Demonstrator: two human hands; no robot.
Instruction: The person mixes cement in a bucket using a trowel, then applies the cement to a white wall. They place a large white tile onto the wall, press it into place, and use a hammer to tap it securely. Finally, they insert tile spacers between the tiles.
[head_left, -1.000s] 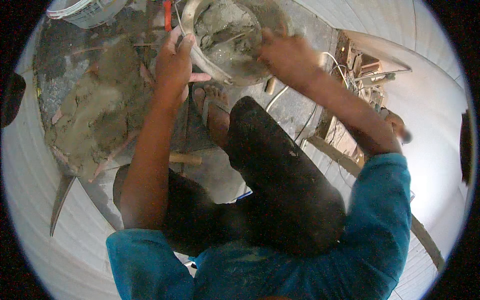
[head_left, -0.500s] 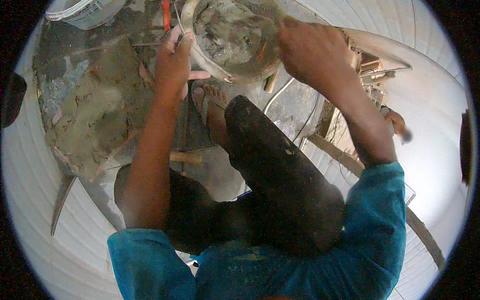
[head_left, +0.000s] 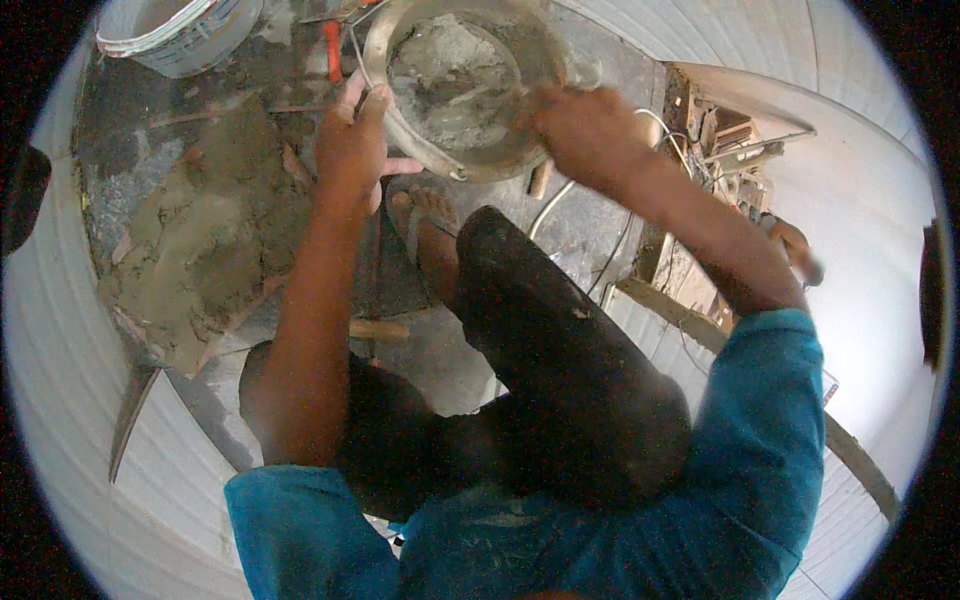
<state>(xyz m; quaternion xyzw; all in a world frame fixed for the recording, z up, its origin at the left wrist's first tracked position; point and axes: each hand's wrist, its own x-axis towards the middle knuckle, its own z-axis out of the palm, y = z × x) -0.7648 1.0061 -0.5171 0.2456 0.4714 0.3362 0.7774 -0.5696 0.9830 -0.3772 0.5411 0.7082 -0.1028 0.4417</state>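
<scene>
A round pale bucket with a thick rim stands tilted in front of me, grey wet mortar inside it. My left hand grips its left rim, one finger stretched along the lower outside. Beside those fingers runs the bucket's thin wire handle. My right hand is closed in a fist over the right side of the bucket. Whatever it holds is hidden by the hand and smeared by motion.
Left of me a heap of grey mortar lies spread on a sheet. A white bucket and an orange-handled tool are at the far left. Wood scraps and cables lie right. A wooden handle is between my legs.
My right hand has swept leftward and a little down over the bucket. The mortar inside has shifted and shows a different surface. My left hand keeps its hold on the rim.
</scene>
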